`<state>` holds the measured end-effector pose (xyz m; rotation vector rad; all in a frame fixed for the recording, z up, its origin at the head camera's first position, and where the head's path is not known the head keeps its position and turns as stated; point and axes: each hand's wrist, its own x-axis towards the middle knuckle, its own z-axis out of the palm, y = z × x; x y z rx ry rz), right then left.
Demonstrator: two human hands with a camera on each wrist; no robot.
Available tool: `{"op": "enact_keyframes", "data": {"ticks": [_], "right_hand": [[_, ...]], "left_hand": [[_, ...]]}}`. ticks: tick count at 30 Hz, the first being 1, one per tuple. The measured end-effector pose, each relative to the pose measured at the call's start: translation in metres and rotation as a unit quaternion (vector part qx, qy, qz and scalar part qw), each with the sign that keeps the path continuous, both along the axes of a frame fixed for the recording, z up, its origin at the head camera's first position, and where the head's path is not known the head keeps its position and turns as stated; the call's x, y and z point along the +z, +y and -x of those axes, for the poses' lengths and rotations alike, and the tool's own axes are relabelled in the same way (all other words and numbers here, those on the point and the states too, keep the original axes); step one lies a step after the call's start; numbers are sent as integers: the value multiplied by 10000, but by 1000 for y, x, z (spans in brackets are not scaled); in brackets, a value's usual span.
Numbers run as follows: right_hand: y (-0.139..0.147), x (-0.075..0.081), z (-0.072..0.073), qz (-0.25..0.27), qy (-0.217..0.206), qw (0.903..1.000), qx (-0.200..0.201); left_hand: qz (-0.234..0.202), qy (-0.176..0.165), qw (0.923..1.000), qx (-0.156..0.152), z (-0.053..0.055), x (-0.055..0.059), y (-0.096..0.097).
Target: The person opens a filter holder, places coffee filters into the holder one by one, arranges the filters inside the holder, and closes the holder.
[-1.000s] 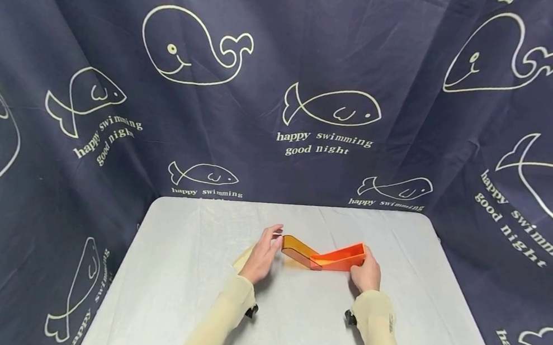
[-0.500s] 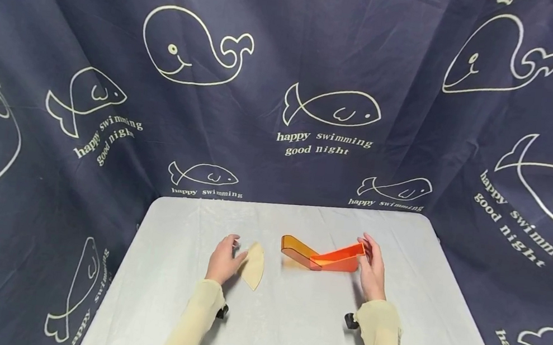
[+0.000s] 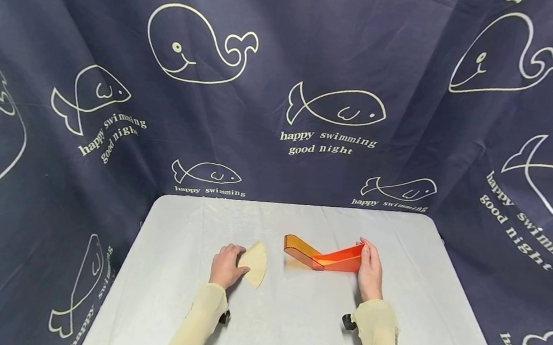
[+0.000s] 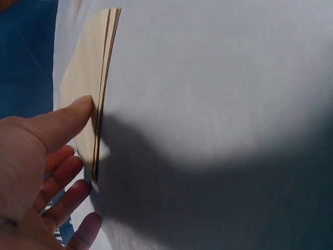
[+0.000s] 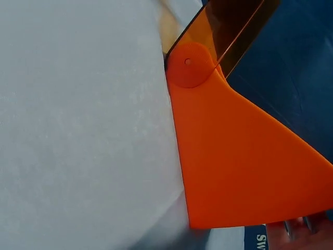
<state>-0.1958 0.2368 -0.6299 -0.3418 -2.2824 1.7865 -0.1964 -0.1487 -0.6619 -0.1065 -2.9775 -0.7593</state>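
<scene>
A thin stack of fan-shaped beige paper coffee filters (image 3: 257, 263) stands out left of the table's middle. My left hand (image 3: 226, 267) is at its left edge, pinching it. In the left wrist view the thumb (image 4: 78, 112) lies on the near face of the filters (image 4: 86, 62), with other fingers on the far side, partly hidden. An orange filter case (image 3: 340, 261) sits on the table with its amber see-through lid (image 3: 299, 249) swung out on a round hinge. My right hand (image 3: 371, 272) rests against the case's right end, fingers extended. Fingertips show under the orange case (image 5: 244, 172) in the right wrist view.
A white cloth covers the table (image 3: 291, 320). Behind and at both sides hangs a dark blue curtain (image 3: 257, 159) with fish and whale drawings. The amber lid lies between the filters and the orange case.
My left hand has left the lid, moved left, and taken hold of the filter stack. The right hand loosened from the case, opened, and came back against its right end.
</scene>
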Motion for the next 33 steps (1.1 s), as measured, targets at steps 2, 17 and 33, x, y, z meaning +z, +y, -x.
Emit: {"op": "enact_keyframes", "data": {"ticks": [2, 17, 33], "right_hand": [[-1, -3, 2, -24, 68, 10000, 4], [-5, -8, 1, -71, -55, 9999, 134], [-6, -10, 0, -686, -210, 9974, -71]], "left_hand": [[41, 50, 10000, 17, 0, -1, 1], [-323, 333, 9989, 22, -2, 0, 6], [-1077, 892, 9902, 68, -10, -3, 14]]}}
